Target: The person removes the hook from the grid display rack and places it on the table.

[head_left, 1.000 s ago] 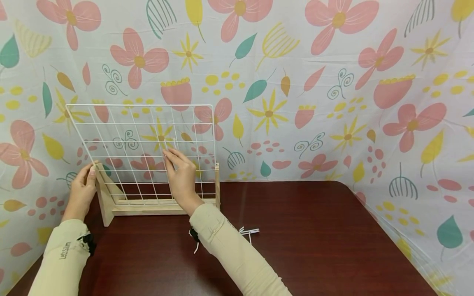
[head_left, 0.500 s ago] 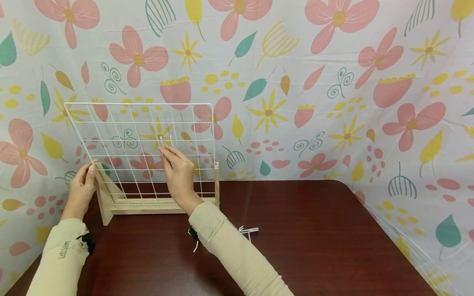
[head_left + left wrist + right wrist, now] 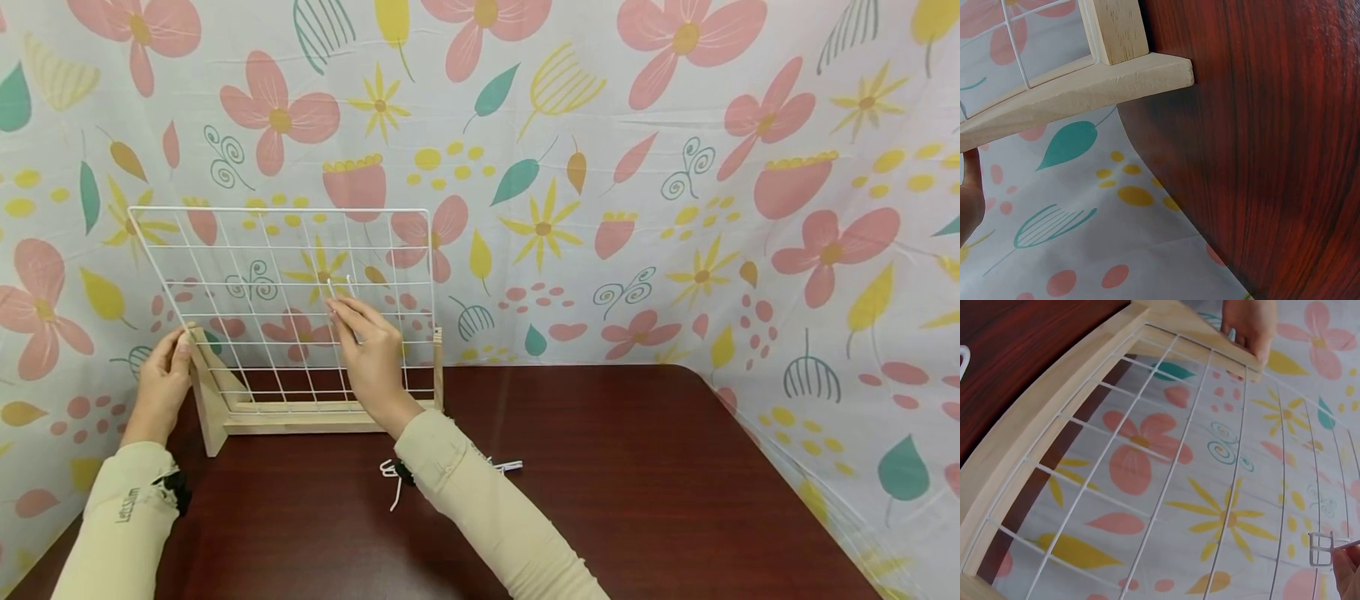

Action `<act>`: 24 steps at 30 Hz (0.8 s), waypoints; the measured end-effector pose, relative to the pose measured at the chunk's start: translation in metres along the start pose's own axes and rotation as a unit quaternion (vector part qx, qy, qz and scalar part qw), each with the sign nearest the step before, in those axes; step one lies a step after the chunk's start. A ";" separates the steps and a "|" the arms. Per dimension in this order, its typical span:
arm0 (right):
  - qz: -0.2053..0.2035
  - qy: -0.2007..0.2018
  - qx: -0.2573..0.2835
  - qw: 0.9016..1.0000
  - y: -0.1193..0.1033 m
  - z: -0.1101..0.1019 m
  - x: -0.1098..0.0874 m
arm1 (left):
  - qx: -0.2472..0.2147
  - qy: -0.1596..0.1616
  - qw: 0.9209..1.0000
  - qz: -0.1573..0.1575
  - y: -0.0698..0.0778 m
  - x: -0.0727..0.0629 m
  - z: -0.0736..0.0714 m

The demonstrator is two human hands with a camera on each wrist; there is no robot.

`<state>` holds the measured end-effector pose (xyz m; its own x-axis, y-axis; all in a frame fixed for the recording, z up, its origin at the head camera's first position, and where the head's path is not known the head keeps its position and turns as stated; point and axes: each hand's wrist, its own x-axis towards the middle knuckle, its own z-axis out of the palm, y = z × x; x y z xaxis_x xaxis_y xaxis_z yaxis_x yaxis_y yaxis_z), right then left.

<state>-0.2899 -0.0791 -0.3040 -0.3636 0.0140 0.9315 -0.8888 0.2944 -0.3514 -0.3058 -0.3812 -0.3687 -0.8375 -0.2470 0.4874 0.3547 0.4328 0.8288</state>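
A white wire grid panel (image 3: 281, 208) stands upright in a pale wooden base (image 3: 300, 426) on the left side of the table. My left hand (image 3: 160, 383) grips the top of the base's left side piece, thumb in front; the left wrist view catches only a bit of that hand (image 3: 969, 200). In front of the grid, right of its middle, my right hand (image 3: 367, 350) pinches a small white wire hook (image 3: 1310, 549). Its squarish wire end overlaps a grid wire in the right wrist view, and the fingers cover the rest of it.
More white wire hooks lie on the dark red-brown table (image 3: 637, 483): one hook (image 3: 390, 471) left of the right forearm, another (image 3: 510, 466) partly behind the sleeve. A flower-printed cloth (image 3: 570, 292) hangs behind and along the sides.
The right hand has turned slightly, and two upright hook prongs now show above its fingers. Its wrist has shifted right, uncovering more of a hook on the table. The left hand keeps its grip.
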 end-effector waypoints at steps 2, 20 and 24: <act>-0.002 0.001 0.001 1.000 0.000 -0.002 0.000 | -0.006 0.002 1.000 0.002 0.001 -0.001 0.000; -0.026 -0.015 -0.016 0.999 0.007 -0.022 -0.002 | -0.005 0.008 1.000 -0.005 0.002 0.000 0.002; -0.028 -0.018 -0.019 0.999 0.008 -0.027 -0.001 | 0.006 0.001 1.000 -0.011 0.004 0.001 0.001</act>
<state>-0.2894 -0.0505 -0.3055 -0.3237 -0.0376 0.9454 -0.8972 0.3293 -0.2942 -0.3052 -0.3792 -0.3655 -0.8448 -0.2582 0.4687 0.3306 0.4370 0.8365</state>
